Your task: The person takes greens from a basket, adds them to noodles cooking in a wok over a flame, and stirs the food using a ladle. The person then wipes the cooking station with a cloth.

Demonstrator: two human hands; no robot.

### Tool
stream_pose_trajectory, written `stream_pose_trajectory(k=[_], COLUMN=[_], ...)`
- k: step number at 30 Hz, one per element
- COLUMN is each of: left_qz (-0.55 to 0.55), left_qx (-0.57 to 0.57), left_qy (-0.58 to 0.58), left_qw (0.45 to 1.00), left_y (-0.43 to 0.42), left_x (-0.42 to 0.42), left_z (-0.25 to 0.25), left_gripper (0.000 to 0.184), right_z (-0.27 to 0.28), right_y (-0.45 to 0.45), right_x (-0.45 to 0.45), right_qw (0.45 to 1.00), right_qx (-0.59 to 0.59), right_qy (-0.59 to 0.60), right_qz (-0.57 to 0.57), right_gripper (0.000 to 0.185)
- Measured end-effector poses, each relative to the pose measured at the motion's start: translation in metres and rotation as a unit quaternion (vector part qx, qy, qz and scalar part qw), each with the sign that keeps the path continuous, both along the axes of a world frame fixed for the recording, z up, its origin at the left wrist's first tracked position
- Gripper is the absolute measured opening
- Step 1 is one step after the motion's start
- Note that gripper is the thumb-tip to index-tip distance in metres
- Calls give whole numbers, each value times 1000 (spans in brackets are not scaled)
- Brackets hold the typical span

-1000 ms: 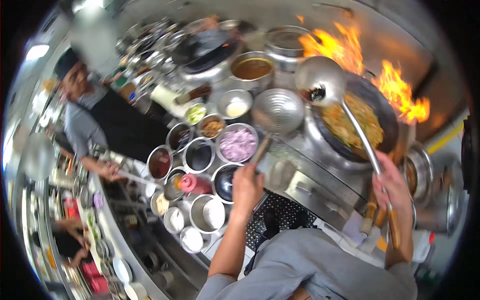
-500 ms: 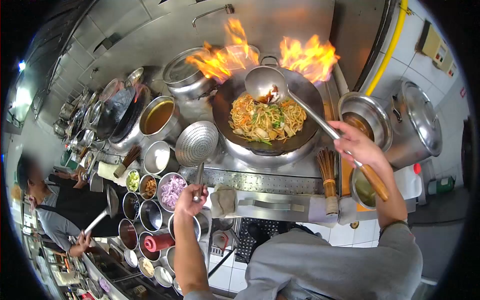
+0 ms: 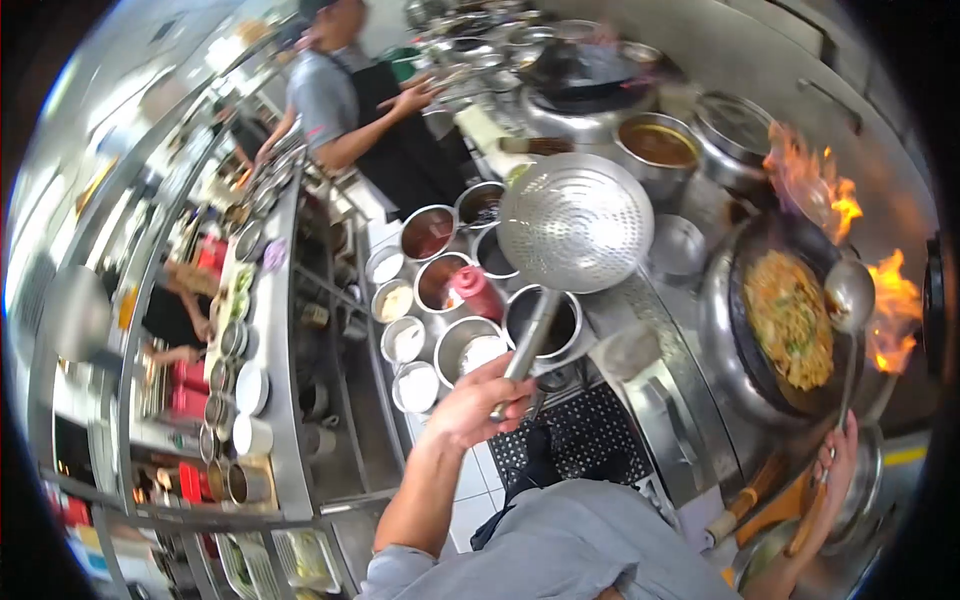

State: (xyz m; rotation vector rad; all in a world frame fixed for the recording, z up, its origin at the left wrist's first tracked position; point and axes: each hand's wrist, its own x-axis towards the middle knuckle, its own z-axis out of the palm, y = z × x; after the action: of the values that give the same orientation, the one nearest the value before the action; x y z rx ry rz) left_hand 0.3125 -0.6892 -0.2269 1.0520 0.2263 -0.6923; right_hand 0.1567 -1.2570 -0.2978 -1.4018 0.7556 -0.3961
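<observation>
My left hand [image 3: 482, 402] is closed around the handle of a perforated skimmer [image 3: 575, 222], which is raised over the ingredient pots. Its bowl looks empty and hides some pots beneath. At the right, my right hand [image 3: 838, 462] grips the long handle of a ladle [image 3: 850, 296]. The ladle's bowl is at the wok's far side, beside the noodles; I cannot tell whether it touches them. Stir-fried noodles [image 3: 788, 322] with green and orange bits lie in the dark wok [image 3: 738, 375] on the stove. Flames [image 3: 893, 315] rise behind the wok.
A red squeeze bottle [image 3: 477, 292] lies across the steel pots. White contents fill a pot [image 3: 415, 387] nearby. A pot of brown liquid [image 3: 657, 142] stands left of the wok. A bamboo brush [image 3: 748, 498] lies near my right arm. A co-worker [image 3: 375, 130] stands at the upper left.
My view has swung left, so the wok now appears at the right. The skimmer has come up over the pots. The ladle has gone from above the noodles to the wok's far side.
</observation>
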Motion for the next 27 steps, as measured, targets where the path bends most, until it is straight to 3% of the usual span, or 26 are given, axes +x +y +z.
stream_pose_trajectory(k=[6,10,12,13,15,16,21,24,26,27], left_qz=[249,368,406,424,446,457,487,503,448,569], left_qx=[101,113,119,121,109,104,47,72,-24,130], left_qy=[-70,-84,-65,-54,-39,-29,-7,0,-51,-1], left_qw=[961,919,904,896,888,883,872,861,892,812], left_y=[151,262,316,341,387,405,483,505,536,491], left_x=[-34,-24,-19,-18,-19,-21,-27,-37,-48,-53], left_z=[18,2,-10,-16,-32,-37,-75,-79,-100,-64], left_gripper=[29,13,8,5,4,3,5,7,10,14], right_z=[-12,-9,-8,-43,26,25,-36,-65,-55,-42], right_y=[-3,23,26,-27,39,42,-10,-26,-10,16], right_x=[7,18,23,18,29,28,-13,-11,0,6], right_qw=[998,996,994,994,989,991,997,993,993,993], right_qx=[35,41,45,6,95,77,-61,-115,-112,-114], right_qy=[-49,-82,-100,-109,-103,-98,-13,24,33,34], right_qz=[37,-2,-19,27,-36,-44,-49,-30,-20,-9], right_gripper=[50,48,48,47,46,47,48,48,53,55])
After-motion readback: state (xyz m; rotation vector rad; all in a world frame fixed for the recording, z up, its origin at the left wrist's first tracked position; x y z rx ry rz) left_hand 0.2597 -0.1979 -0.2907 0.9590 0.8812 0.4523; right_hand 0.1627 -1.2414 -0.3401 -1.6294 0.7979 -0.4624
